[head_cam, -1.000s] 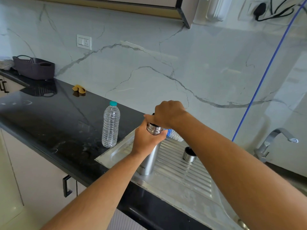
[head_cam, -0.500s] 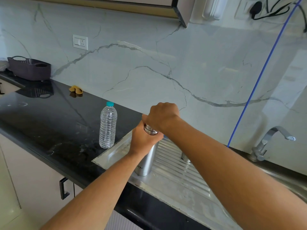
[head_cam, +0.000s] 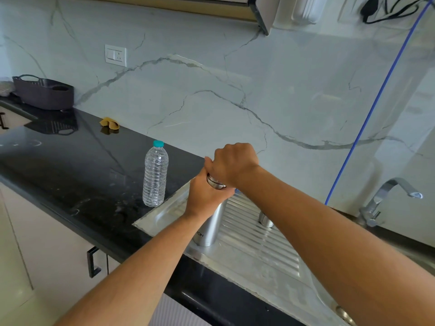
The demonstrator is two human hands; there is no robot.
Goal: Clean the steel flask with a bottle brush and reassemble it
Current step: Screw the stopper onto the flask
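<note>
My left hand (head_cam: 207, 196) grips the flask (head_cam: 210, 225) steady on the drainboard (head_cam: 259, 252) while my right hand (head_cam: 233, 164) clamps its top to twist.

bright, even daylight | glossy counter (head_cam: 58, 165) reflections | wide-angle edge bending

Black stone counter (head_cam: 70, 165) with steel drainboard (head_cam: 259, 252) set into it. On counter: plastic water bottle (head_cam: 155, 175) beside drainboard edge, yellow cloth (head_cam: 109, 123) and dark basket (head_cam: 44, 92) near wall. On drainboard: steel flask (head_cam: 209, 227) upright, small steel cap (head_cam: 266, 220) close by.
</note>
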